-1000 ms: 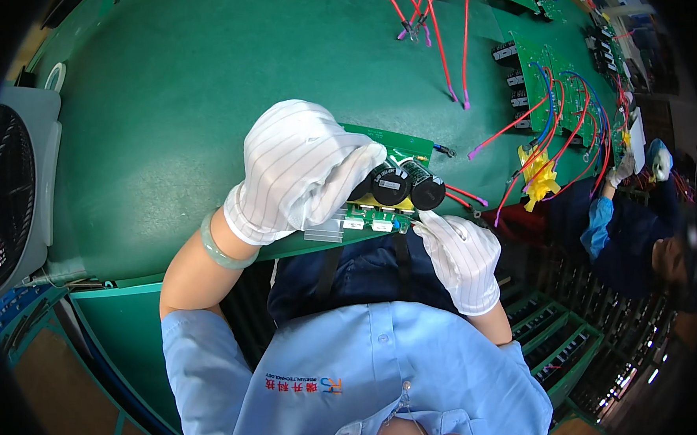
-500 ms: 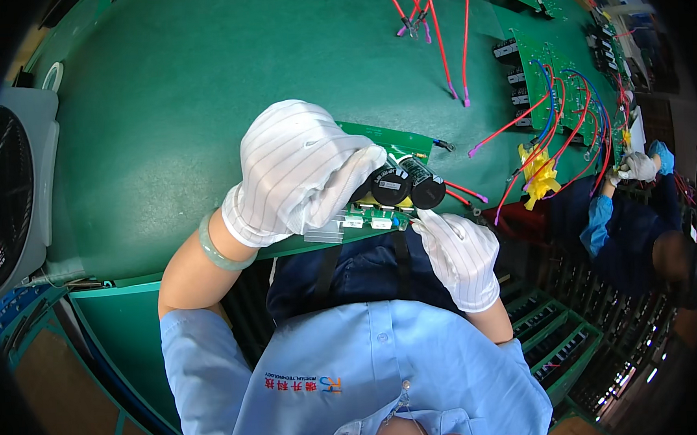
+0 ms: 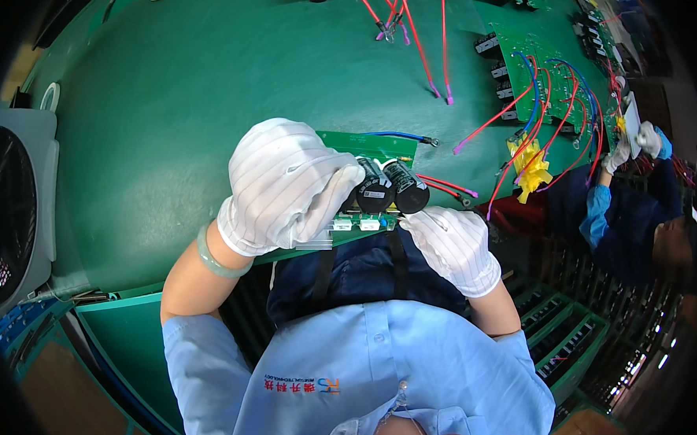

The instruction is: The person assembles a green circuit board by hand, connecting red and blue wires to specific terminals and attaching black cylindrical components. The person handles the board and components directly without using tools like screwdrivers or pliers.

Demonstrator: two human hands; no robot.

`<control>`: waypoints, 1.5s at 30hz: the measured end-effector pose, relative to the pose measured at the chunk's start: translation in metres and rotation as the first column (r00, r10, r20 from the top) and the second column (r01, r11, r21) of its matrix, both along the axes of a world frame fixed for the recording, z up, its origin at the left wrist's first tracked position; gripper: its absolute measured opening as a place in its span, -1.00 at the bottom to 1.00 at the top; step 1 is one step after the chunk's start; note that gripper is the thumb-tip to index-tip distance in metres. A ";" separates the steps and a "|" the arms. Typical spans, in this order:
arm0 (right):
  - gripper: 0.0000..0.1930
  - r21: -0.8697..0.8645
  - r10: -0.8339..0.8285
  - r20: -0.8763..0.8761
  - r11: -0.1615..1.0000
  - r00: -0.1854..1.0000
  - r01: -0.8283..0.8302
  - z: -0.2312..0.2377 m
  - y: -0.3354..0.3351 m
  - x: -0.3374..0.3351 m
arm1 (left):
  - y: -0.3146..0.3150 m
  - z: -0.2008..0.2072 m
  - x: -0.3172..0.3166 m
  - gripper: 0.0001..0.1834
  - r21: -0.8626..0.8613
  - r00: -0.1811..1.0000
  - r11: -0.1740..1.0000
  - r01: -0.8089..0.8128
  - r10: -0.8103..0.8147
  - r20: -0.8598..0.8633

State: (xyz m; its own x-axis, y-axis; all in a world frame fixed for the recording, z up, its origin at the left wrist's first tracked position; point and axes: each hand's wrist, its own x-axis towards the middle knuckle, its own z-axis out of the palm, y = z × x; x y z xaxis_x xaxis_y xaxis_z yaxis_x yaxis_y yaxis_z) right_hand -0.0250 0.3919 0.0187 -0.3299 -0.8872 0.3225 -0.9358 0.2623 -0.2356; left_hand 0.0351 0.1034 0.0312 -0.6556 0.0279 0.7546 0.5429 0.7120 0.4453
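A green circuit board (image 3: pixel 368 145) lies at the near edge of the green table. Black cylindrical capacitors (image 3: pixel 375 193) lean toward me on it, and white connectors (image 3: pixel 371 223) line its near side. My left hand (image 3: pixel 288 185), in a white striped glove, is closed over the board's left part, its fingertips against the capacitors; the exact grip is hidden under the glove. My right hand (image 3: pixel 454 250), gloved too, pinches the board's near right corner below the capacitors. From the board's right side run red wires (image 3: pixel 449 187), and a blue wire (image 3: pixel 395 133) crosses its far edge.
Loose red wires (image 3: pixel 418 44) lie on the far table. To the right sits another circuit board (image 3: pixel 550 77) with red and blue wires and yellow tape (image 3: pixel 530 167). A fan (image 3: pixel 24 195) stands at left. A co-worker's gloved hands (image 3: pixel 648 140) are at far right.
The view has shifted slightly, so table items sit further left. More of the blue wire shows at the board's far edge. Both my hands keep their hold. The co-worker's hands have moved apart.
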 end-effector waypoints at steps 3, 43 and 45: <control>-0.62 0.019 -0.013 -0.024 1.000 1.000 0.014 0.007 -0.001 0.001 | -0.001 0.001 0.001 -0.87 -0.003 1.000 1.000 0.001 -0.001 0.010; -0.51 0.242 -0.122 -0.130 0.958 0.984 0.150 0.052 -0.077 -0.012 | -0.008 -0.009 -0.002 -0.94 0.063 0.998 0.997 0.039 -0.042 0.049; -0.49 0.231 -0.119 -0.111 0.962 0.987 0.142 0.046 -0.073 -0.013 | -0.013 -0.006 -0.004 -0.91 0.098 0.996 0.993 0.063 -0.069 0.057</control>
State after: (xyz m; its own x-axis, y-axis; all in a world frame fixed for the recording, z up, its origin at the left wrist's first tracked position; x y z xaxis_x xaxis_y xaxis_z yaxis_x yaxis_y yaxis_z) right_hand -0.0375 0.3189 0.0649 -0.4261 -0.8933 0.1431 -0.9047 0.4214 -0.0633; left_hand 0.0316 0.0907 0.0247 -0.6990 0.0022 0.7151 0.5574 0.6282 0.5429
